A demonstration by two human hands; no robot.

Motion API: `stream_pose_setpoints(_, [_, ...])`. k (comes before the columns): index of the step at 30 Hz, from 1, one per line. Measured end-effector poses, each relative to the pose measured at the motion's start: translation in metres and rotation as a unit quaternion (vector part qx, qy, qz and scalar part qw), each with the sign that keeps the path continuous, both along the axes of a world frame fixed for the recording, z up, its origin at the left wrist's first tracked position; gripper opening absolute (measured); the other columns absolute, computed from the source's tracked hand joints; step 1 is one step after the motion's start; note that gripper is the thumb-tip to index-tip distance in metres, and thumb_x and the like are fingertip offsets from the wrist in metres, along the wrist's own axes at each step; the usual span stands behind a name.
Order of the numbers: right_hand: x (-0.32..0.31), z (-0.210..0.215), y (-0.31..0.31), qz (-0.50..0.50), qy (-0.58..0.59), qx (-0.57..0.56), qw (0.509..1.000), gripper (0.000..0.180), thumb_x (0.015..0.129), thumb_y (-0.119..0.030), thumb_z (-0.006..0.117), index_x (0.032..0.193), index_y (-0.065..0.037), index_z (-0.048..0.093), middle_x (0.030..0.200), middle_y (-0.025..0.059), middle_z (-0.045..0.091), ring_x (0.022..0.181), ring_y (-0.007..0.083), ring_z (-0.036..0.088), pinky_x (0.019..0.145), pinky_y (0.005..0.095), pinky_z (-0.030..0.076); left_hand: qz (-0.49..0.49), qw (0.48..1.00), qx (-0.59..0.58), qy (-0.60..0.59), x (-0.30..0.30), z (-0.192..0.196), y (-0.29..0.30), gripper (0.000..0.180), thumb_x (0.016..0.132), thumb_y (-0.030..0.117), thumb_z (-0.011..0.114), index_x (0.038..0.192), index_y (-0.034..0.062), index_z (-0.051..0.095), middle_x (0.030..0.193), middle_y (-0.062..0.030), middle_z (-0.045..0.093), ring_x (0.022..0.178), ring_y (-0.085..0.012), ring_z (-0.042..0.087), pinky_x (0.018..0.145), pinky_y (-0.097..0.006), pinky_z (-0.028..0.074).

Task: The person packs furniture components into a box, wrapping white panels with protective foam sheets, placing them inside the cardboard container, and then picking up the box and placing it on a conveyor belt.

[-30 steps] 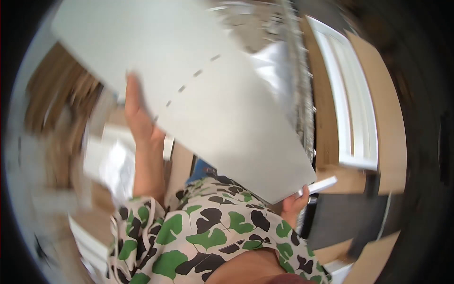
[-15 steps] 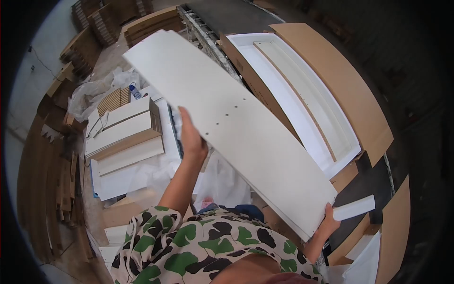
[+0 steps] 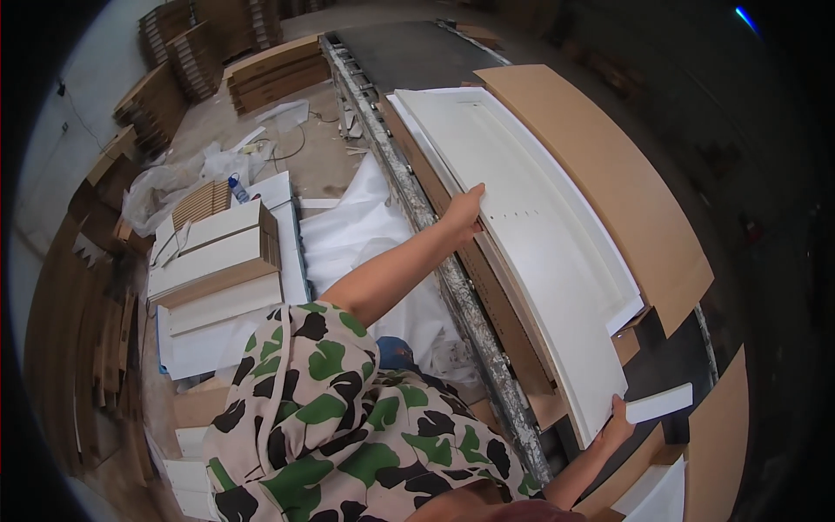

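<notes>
Both hands hold a long white board [image 3: 544, 278] with a row of small holes across it. It slants over an open, white-lined cardboard box [image 3: 509, 317]. My left hand [image 3: 465, 211] is closed on the board's left long edge, about midway along, fingers under it. At the near right corner, my right hand [image 3: 617, 424] grips the end of the board. A short white strip [image 3: 659, 403] juts out beside that hand; whether the two touch I cannot tell. The board hides much of the box's inside.
A brown flap [image 3: 609, 183] stands out along the box's right side. The box sits on a dark conveyor belt [image 3: 674, 348] with a worn metal rail [image 3: 477, 335]. White boards [image 3: 217, 248] are piled at left, near a bottle [image 3: 237, 188]. Another open carton [image 3: 718, 435] is at lower right.
The board has moved right, from beside the box to over it. My left hand has swung right with it, and my right hand keeps its grip on the near end.
</notes>
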State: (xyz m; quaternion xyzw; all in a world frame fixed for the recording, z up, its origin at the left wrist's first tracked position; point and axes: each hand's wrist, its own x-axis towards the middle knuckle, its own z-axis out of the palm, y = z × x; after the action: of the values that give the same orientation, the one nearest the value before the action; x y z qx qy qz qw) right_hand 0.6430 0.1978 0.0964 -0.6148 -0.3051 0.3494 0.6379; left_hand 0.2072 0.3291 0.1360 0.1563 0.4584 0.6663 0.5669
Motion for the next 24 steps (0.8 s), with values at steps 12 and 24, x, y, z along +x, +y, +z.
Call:
stream_pose_setpoints(12, [-0.068,-0.030,0.098,-0.059,-0.108,0.014,0.992,0.051,0.065,-0.010,0.072,0.105,0.012,0.050,0.098,0.0151,0.057,0.083,0.0196,0.055,0.076,0.0282,0.044,-0.046,0.995,-0.082,0.012,-0.072,-0.055,0.123,0.033,0.090,0.027,0.041,0.114,0.0035,0.044,0.108,-0.0117,0.053,0.094,-0.0245,0.056,0.077,-0.041,0.047])
stream_pose_setpoints(24, [-0.115,-0.014,0.108,0.047,-0.196,-0.062,0.978,0.053,0.064,-0.001,0.069,0.111,0.007,0.046,0.101,0.0117,0.054,0.088,0.0198,0.053,0.077,0.0297,0.043,-0.152,0.985,-0.067,-0.041,-0.127,-0.102,0.161,0.036,0.086,0.016,0.050,0.114,-0.0046,0.042,0.113,-0.0157,0.049,0.099,-0.0293,0.051,0.084,-0.045,0.043])
